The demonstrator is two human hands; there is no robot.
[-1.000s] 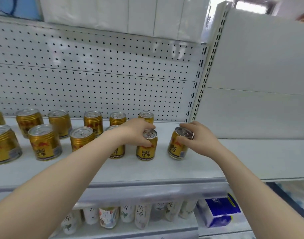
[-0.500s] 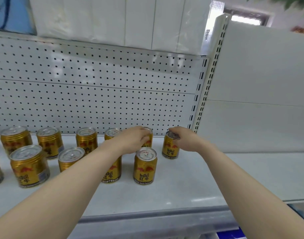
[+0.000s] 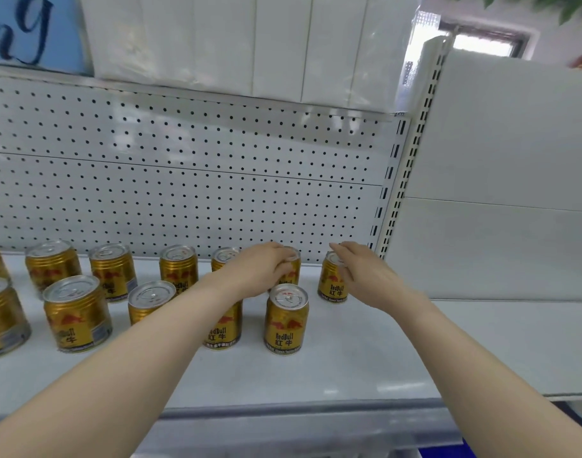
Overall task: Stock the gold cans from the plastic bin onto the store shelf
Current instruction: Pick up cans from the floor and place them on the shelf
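Left hand (image 3: 261, 270), right hand (image 3: 365, 277), outstretched

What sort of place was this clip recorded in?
Most likely a shop aisle: a white metal shelf with a pegboard back panel and slotted upright, stocked with rows of identical gold cans.

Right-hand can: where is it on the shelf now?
Head view, right of centre: the right-hand can stands upright at the right end of the back row, near the slotted post, with the right hand holding its top.
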